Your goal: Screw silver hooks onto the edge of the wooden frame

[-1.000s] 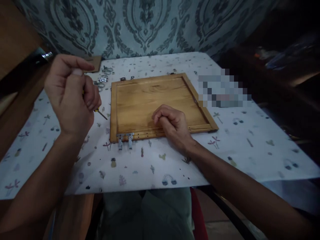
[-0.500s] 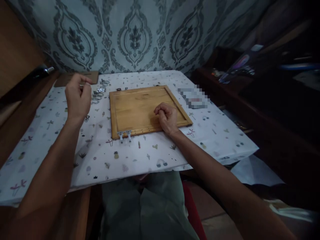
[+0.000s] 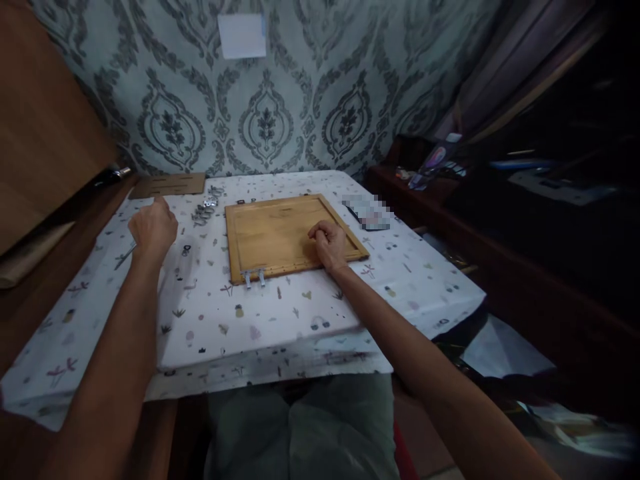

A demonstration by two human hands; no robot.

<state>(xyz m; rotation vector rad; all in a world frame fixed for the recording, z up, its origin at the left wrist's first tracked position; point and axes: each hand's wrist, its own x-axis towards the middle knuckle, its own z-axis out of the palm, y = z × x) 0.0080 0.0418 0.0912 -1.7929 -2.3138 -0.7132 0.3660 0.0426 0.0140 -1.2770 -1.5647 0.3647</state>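
A framed wooden panel [image 3: 265, 233] lies flat on the cloth-covered table. Silver metal fittings that look like hinges [image 3: 254, 277] sit at its near left edge. My right hand [image 3: 330, 244] rests closed on the panel's near right part; whatever its curled fingers hold is hidden. To the left of the panel, my left hand [image 3: 154, 230] is closed over the cloth. A thin greyish rod [image 3: 126, 257] seems to stick out below it, its kind unclear. Several silver metal fittings [image 3: 205, 210] lie in a heap between my left hand and the panel.
A brown cardboard piece [image 3: 170, 185] lies at the back left corner. Right of the panel is a small blurred-out packet [image 3: 367, 212]. A bottle [image 3: 435, 160] stands on dark furniture beyond the table's right side. A patterned wall [image 3: 265, 127] rises behind the table.
My left hand has turned and lowered towards the cloth, and a thin rod now seems to show below it. The view has tilted up. My right hand keeps its place on the panel.
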